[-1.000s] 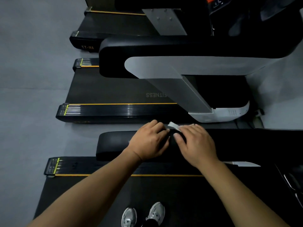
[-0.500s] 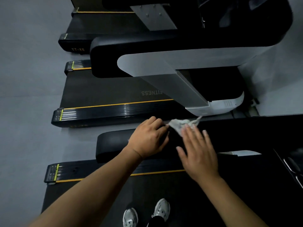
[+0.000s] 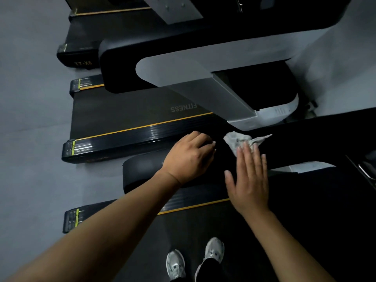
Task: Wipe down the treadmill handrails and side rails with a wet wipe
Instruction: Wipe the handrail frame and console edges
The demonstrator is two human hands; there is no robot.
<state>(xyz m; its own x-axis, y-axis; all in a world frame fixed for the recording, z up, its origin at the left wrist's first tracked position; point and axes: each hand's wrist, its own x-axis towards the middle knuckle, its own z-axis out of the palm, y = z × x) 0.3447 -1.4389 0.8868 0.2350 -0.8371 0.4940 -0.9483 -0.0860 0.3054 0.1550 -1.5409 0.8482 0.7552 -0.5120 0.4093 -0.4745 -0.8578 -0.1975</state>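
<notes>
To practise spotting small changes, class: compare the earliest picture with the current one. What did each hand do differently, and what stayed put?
The right hand opened: its fingers, curled over the wet wipe a second ago, now lie straight with only the fingertips on it, so more of the crumpled wipe shows. The left hand stayed curled over the handrail.

Three treadmills [image 3: 142, 251] [image 3: 122, 110] [image 3: 91, 31], two hands [image 3: 189, 159] [image 3: 250, 180], two shoes [image 3: 176, 263] [image 3: 214, 251] and one wet wipe [image 3: 236, 140] are in view.

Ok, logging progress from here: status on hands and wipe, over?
Left hand grips handrail. Right hand flat, fingertips on crumpled wet wipe. Nothing seen in the way.
</notes>
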